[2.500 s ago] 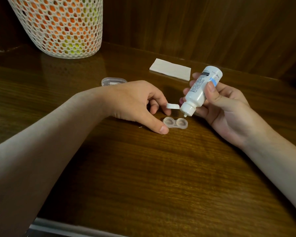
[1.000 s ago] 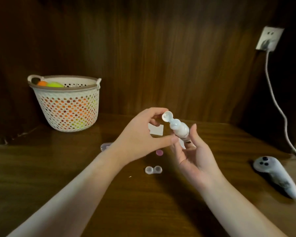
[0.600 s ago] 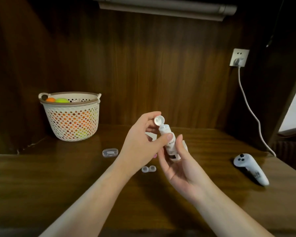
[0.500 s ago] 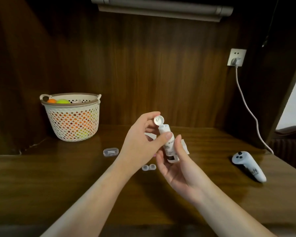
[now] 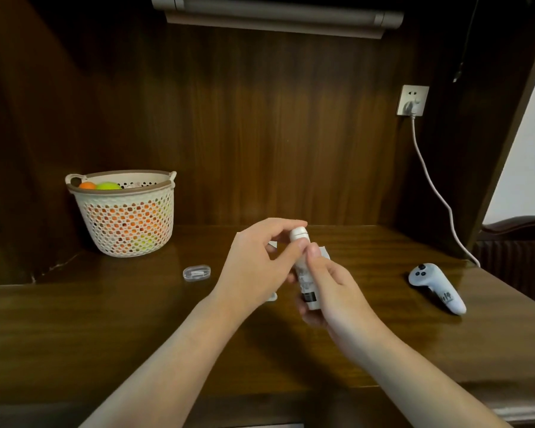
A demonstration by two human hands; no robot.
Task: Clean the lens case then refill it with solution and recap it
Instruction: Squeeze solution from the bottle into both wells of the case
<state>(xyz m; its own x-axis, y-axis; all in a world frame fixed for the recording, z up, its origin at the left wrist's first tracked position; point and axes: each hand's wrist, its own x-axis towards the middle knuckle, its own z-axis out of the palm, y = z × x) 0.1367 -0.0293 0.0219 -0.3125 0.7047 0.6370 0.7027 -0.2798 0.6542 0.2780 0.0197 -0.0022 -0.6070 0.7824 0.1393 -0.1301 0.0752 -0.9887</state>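
I hold the white solution bottle [image 5: 305,273] upright above the wooden desk. My right hand [image 5: 331,291] grips its body. My left hand [image 5: 260,267] pinches the flip cap [image 5: 299,234] at its top, and the cap lies down on the nozzle. The clear lens case [image 5: 272,296] lies on the desk behind my left hand; only a small edge of it shows. The lens case's caps are hidden.
A clear small box [image 5: 196,272] lies left of my hands. A mesh basket [image 5: 124,217] with coloured balls stands at the back left. A white controller [image 5: 436,287] lies at the right, below a plugged wall socket [image 5: 412,100]. A folded tissue [image 5: 323,251] peeks out behind the bottle.
The bottle's flip cap stood open half a second ago and is now folded down under my left fingers. My right hand has closed round the bottle. Earlier the bottle pointed down at the case.
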